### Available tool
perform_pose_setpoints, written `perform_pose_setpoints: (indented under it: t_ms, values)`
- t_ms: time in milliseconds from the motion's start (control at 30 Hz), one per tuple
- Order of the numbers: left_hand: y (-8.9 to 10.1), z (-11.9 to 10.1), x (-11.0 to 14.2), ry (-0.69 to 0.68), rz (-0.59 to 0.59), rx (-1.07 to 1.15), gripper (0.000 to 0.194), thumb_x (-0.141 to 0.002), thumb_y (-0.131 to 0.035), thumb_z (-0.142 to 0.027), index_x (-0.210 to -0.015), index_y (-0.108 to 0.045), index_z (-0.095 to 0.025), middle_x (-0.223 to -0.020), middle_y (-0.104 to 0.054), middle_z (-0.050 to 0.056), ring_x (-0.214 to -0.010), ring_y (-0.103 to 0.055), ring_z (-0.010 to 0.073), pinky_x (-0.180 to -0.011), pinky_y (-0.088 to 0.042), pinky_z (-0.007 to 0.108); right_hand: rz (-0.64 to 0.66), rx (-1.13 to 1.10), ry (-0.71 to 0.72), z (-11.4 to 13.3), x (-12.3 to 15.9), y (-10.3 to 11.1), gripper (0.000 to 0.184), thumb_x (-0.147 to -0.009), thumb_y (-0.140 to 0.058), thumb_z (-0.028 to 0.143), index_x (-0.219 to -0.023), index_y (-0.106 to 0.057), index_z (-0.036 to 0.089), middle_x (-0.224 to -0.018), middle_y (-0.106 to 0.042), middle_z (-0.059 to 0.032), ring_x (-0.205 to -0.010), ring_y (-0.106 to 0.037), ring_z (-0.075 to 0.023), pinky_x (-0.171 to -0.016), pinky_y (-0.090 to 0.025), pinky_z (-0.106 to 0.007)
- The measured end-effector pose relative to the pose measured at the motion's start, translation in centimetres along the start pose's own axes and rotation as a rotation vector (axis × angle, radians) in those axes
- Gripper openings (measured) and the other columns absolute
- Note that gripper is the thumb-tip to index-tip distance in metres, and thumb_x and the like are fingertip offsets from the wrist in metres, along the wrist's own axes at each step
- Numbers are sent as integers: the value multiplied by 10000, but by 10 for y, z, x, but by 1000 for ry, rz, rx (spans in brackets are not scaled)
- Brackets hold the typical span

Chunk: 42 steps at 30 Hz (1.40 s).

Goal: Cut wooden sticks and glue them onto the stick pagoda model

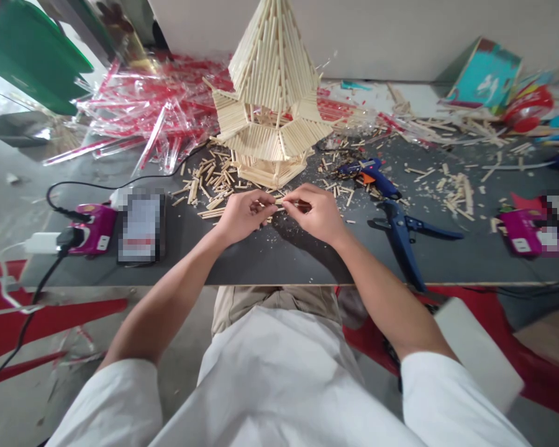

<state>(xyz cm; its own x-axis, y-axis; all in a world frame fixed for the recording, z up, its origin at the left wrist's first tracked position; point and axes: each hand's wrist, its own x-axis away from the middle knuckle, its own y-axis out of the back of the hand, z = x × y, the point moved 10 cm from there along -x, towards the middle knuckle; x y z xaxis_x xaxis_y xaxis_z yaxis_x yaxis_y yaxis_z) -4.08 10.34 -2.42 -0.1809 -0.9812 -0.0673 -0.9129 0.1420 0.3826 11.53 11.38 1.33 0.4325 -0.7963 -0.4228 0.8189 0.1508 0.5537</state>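
Observation:
Both hands meet just in front of a tiered pagoda model (274, 68) built from thin wooden sticks. My left hand (246, 216) pinches one end of a short wooden stick (280, 202) between thumb and fingers. The fingers of my right hand (314, 212) are closed on the stick's other end. The stick is small and partly covered by the fingertips. Cut stick pieces (212, 180) lie scattered behind my left hand. Right of my right hand rest a blue glue gun (372, 174) and dark blue cutters (400, 239), with the cutters' jaws apart.
A heap of red and clear plastic wrappers (163, 105) covers the back left. A phone (141, 226) and a magenta power socket (93, 228) with cables sit at left. Another magenta socket (522, 233) is at right. Stick scraps (461, 192) litter the grey tabletop (261, 267).

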Motion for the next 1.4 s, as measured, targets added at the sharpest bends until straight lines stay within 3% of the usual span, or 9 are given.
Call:
perform_pose_setpoints:
  t_ms: [633,1033,1400]
  values:
    - [0,-10,0,-95,6,-83,184,-920,-687,-327,-994,-749,-170,-815,-737,7,-565,-680,99,-570,-523,207,27,14,4,2,0,0,191,-971,-654,377,-950,-771,228,-901,-714,-40,-738,-622,-146,-628,-453,-286]
    - [0,-10,0,-97,9,-115,196,-914,-685,-351,-966,-747,-173,-829,-744,8,-584,-672,104,-611,-528,224,13,7,30,2,1,1,140,-944,-680,315,-914,-776,218,-870,-709,-26,-713,-621,-126,-616,-459,-267]
    - [0,-7,0,-65,13,-113,233,-908,-681,-385,-967,-747,-168,-826,-753,26,-594,-672,115,-598,-533,224,40,8,9,-1,1,-4,176,-961,-656,373,-936,-768,239,-885,-708,-34,-753,-623,-150,-640,-456,-293]
